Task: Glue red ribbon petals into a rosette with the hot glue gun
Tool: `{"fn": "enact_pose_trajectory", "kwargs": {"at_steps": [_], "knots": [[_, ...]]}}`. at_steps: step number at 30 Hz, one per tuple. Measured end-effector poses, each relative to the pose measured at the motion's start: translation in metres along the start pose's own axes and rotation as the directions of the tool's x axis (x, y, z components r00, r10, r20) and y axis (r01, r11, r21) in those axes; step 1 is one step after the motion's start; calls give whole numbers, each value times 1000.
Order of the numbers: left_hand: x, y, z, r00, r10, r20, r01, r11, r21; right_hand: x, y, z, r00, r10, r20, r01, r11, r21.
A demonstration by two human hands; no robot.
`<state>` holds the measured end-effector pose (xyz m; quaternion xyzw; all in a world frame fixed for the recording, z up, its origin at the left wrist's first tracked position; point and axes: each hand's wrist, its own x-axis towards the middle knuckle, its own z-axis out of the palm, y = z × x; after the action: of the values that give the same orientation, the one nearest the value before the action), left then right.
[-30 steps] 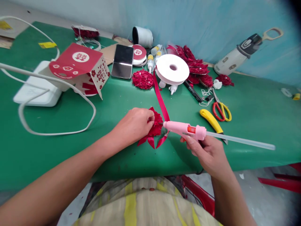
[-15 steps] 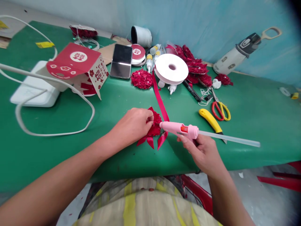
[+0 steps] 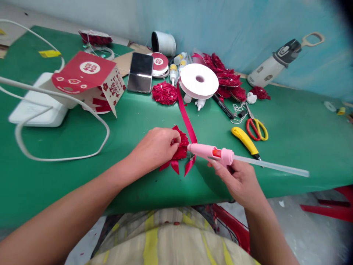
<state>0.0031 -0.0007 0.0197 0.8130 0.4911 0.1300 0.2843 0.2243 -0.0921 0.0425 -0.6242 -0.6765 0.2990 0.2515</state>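
My left hand (image 3: 164, 142) has its fingers closed on the edge of a red ribbon flower (image 3: 183, 148) lying on the green table; part of the flower is hidden beneath the fingers. Two or three ribbon tails stick out below it. In my right hand (image 3: 239, 179) is a pink glue gun (image 3: 211, 152), a long clear glue stick (image 3: 275, 166) jutting from its back end. The gun's nozzle points left and meets the flower's right edge. A length of red ribbon (image 3: 186, 117) runs from the white spool (image 3: 187, 79) down behind the nozzle.
Right of the glue gun lie a yellow cutter (image 3: 244, 140) and scissors (image 3: 258, 129). Behind are another red flower (image 3: 164, 92), a phone (image 3: 141, 72), small bottles (image 3: 173, 73) and a tilted white bottle (image 3: 267, 70). A red box (image 3: 85, 71) and looping white cable (image 3: 106, 125) occupy the left.
The view has shifted slightly, so the table's things sit a little further left. The glue gun's back end dips slightly lower; its nozzle stays at the flower. Both hands keep their holds.
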Motion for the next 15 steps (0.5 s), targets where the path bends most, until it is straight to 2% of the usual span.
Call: {"fn": "enact_pose_trajectory", "kwargs": {"at_steps": [7, 15], "knots": [[0, 0, 0, 1000, -2, 7, 2, 1000, 18, -2, -1, -1, 998, 1, -66, 2, 999, 43], [1, 1, 0, 1000, -5, -1, 5, 999, 41, 3, -5, 3, 999, -26, -23, 26, 1000, 0]]}}
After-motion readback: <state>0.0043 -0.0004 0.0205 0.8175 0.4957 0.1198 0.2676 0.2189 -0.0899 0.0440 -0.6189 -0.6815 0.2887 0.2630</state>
